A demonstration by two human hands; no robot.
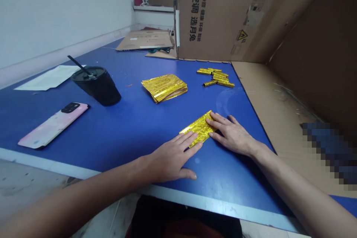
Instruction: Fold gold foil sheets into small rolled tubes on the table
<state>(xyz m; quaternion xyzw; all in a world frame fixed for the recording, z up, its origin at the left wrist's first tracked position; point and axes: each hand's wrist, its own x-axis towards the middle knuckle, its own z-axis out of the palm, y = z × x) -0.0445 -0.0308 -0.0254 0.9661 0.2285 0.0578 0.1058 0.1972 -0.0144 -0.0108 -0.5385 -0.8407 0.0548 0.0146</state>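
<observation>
A shiny gold foil paper sheet [200,128] lies flat on the blue table in front of me, its long side slanting up to the right. My left hand [177,156] rests with outstretched fingers on its near left end, the thumb apart on the tabletop. At the opposite end, my right hand [227,132] presses its spread fingertips onto the foil. Beyond the hands sits a loose stack of gold foil sheets [164,86]. Several narrow gold rolled tubes [219,76] are piled farther back on the right.
To the left are a black tumbler with a straw [97,85], a phone in a pastel case [54,124] and white paper [47,78]. Large cardboard [217,15] walls in the back and right. Flattened cardboard [145,40] lies at the rear. The table's pale front edge [195,200] runs near me.
</observation>
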